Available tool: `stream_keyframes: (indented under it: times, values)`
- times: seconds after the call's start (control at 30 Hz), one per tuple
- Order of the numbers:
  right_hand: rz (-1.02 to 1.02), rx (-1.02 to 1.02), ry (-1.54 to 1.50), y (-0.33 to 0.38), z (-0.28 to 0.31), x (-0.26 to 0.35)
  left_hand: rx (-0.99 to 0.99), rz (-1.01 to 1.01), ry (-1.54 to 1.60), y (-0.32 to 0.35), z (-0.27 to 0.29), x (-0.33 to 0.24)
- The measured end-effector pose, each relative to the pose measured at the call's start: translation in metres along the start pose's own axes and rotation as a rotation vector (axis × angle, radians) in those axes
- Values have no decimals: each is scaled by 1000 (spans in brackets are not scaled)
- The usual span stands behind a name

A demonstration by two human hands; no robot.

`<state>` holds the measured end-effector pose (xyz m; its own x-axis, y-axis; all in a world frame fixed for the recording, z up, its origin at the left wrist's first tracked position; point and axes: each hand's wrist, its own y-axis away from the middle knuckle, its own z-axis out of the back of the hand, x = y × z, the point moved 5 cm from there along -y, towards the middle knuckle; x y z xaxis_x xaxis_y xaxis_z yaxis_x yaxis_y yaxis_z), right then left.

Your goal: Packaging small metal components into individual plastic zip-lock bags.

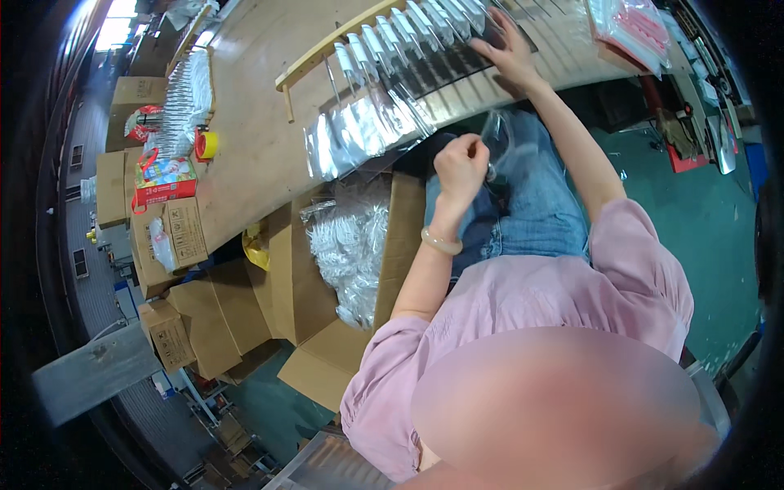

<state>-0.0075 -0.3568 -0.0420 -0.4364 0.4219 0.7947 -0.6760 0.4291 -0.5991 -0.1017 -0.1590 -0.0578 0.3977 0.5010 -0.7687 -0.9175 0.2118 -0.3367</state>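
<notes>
My left hand, a pale bracelet at its wrist, is closed in a pinch above my lap. A clear plastic bag hangs from its fingers, blurred in part. My right hand reaches over the table to the right end of a wooden rack, its thumb and fingers spread. Along the rack stands a row of thin metal rods with white handles; the nearest one is beside my right fingertips, and contact is unclear. Shiny clear bags lie at the table's front edge, below the rack.
An open cardboard box beside my left knee holds many wrapped white pieces. Another rack of rods and a yellow tape roll are at the table's left. Pink-and-clear packets lie at the far right. Cartons stand left.
</notes>
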Motion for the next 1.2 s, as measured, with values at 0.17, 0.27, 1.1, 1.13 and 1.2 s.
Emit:
stream_keyframes:
  times: [0.17,0.27,1.1,1.13,1.2]
  values:
    - [48,-83,37,-40,-46,-34,-12,7,-23,16,2,8]
    - [96,-74,94,-47,-55,-33,57,52,6,21,13,8]
    - [-95,1098,302,95,48,63,-47,-203,-2,3,-6,-18]
    - [-90,1101,300,93,47,63,-39,-201,-23,5,-8,-19]
    - [-120,1225,394,97,44,60,-34,-199,-45,7,-8,-20]
